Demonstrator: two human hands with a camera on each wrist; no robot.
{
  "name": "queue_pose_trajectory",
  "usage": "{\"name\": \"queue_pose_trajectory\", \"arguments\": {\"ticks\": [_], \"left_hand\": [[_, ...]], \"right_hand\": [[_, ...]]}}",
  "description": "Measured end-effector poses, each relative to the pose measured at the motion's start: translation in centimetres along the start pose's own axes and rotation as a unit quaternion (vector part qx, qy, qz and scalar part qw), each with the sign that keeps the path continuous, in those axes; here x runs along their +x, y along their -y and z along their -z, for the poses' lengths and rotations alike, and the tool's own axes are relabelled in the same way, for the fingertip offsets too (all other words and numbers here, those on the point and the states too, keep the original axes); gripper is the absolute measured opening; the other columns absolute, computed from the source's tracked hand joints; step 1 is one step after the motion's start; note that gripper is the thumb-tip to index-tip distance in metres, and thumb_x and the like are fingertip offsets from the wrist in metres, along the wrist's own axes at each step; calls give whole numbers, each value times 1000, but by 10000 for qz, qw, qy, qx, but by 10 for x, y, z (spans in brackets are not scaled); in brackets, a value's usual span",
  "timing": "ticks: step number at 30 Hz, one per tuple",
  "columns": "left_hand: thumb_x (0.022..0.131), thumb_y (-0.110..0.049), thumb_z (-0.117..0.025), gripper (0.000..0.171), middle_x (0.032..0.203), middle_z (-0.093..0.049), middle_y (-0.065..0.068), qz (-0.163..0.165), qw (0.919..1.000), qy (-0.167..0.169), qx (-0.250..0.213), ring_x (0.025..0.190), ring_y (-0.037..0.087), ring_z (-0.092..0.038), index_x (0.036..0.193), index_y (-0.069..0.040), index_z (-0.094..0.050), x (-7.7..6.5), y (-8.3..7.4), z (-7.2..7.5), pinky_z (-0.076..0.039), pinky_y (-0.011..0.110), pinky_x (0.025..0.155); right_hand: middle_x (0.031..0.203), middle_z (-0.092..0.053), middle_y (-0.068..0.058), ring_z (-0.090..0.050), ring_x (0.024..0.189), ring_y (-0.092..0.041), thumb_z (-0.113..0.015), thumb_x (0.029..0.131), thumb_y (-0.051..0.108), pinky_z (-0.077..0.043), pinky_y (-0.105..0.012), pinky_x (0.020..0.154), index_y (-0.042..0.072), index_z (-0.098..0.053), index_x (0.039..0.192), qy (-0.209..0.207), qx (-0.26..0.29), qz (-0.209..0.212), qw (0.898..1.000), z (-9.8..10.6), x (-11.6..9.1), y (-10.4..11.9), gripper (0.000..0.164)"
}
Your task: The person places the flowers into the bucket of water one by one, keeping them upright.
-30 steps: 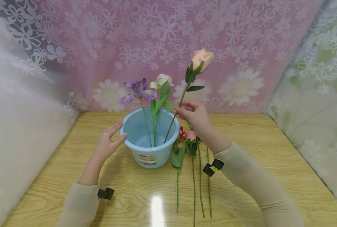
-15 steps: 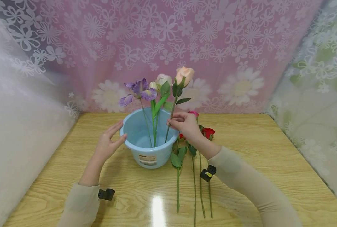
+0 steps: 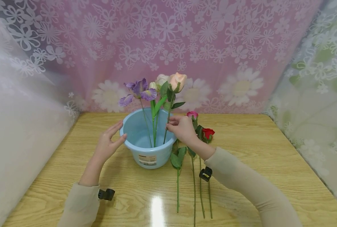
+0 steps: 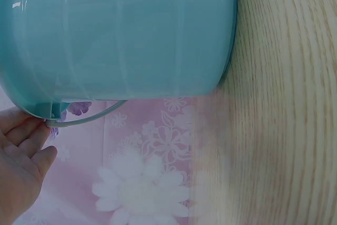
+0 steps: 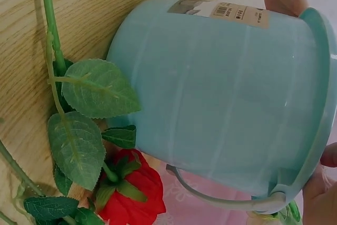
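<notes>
a pale wooden table with visible grain stood against a pink curtain overlaid with white floral lace, while sheer white lace drapes hung at both sides and a bright glare of overhead light shone on the tabletop's near edge.

Bucket sits mid-desk, toward the back. Left hand touches its left rim; right hand is at its right rim, pinching the rose stem that stands inside. Two more flowers stand in the bucket just left of that rose. Right of the bucket, loose stems lie on the desk, running toward the front edge, blooms against the bucket's side. Curtain hangs behind.
</notes>
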State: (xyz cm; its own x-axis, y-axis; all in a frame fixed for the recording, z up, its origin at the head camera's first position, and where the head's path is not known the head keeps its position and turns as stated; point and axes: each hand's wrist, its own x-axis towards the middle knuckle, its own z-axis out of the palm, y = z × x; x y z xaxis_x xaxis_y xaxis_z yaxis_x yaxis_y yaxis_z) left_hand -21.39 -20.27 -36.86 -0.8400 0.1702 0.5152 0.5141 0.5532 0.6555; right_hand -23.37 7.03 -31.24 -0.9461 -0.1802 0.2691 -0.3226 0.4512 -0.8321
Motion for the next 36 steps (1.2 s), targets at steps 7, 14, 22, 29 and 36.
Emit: {"name": "queue_pose_trajectory", "arguments": {"ticks": [7,14,22,29,36], "left_hand": [[83,-22,-62,52,131,-41,17,32,10000,18,19,121,35,-34,125,4,-47,0,-1,0,-28,52,96],[83,-22,-62,51,131,-42,16,-6,10000,5,50,121,35,-35,125,3,-48,0,-2,0,-29,52,96],[83,-22,-62,51,131,-42,18,-5,10000,5,48,121,35,-35,125,3,-47,0,-2,1,-29,52,96],[83,-22,-62,51,131,-42,17,45,10000,-4,13,121,35,-35,125,4,-47,0,-1,0,-28,52,96],[83,-22,-62,51,131,-42,17,8,10000,-32,-4,121,35,-35,125,4,-47,0,0,0,-30,51,96]], "right_hand": [[82,-67,-12,-64,76,-19,-61,82,8,-52,-30,66,-6,-59,109,214,-388,81,9990,0,0,2,31],[86,-66,-14,-64,79,-21,-61,81,7,-52,-30,66,-5,-62,106,183,-317,291,9989,5,-6,5,27],[84,-66,-14,-63,76,-22,-62,81,9,-52,-30,67,-4,-65,100,19,18,199,9998,21,-14,3,23],[89,-65,-14,-62,80,-21,-63,81,11,-51,-30,69,-4,-63,102,40,361,-151,9992,36,-22,-2,25],[91,-65,-14,-61,82,-21,-63,82,12,-51,-29,67,-1,-64,99,-31,278,-284,9992,48,-32,-13,23]]}}
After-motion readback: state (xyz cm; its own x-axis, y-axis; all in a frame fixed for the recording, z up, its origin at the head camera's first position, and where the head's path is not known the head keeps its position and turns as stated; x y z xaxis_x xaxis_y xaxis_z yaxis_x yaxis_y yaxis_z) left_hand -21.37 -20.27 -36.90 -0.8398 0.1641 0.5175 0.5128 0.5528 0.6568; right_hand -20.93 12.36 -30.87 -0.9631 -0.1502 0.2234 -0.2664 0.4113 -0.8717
